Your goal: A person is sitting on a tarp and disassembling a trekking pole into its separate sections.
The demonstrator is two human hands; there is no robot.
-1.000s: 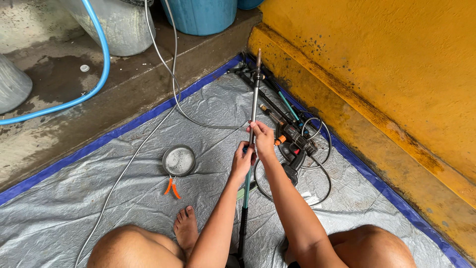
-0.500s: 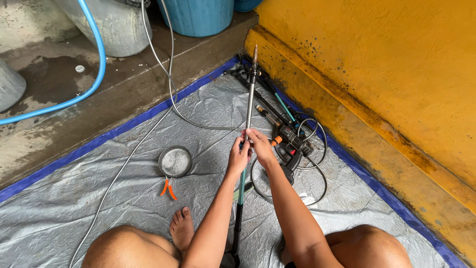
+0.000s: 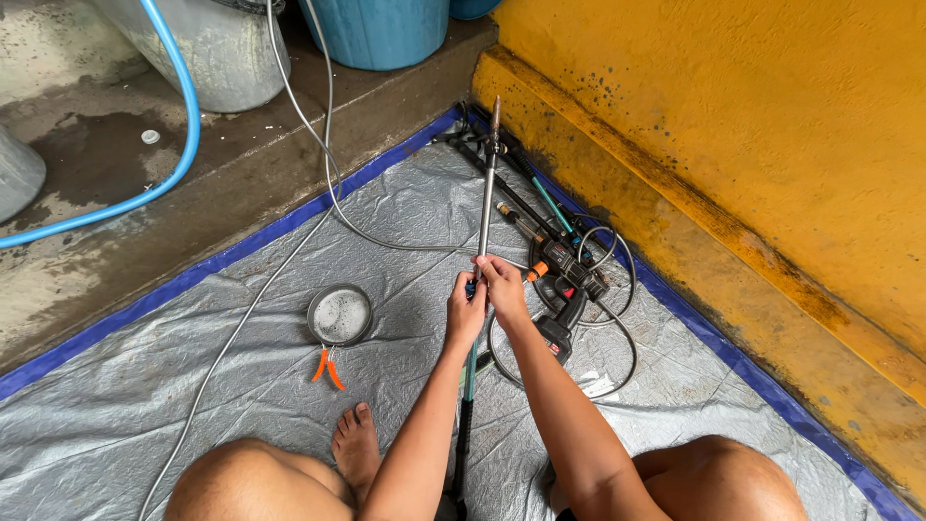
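Observation:
I hold a long thin metal wand that runs from between my knees away toward the yellow wall's corner. My left hand grips it around its middle, just above its dark and teal lower section. My right hand closes on the same rod right beside and slightly ahead of the left. A black spray gun with orange parts lies on the sheet just right of my hands, among looped grey cable.
A grey tarp with a blue edge covers the floor. A round metal lid and orange-handled pliers lie left of my hands. A grey hose, a blue hose, buckets and a yellow wall surround the sheet.
Both hands have slid a little along the wand and closed together on it. The wand's far tip has swung slightly.

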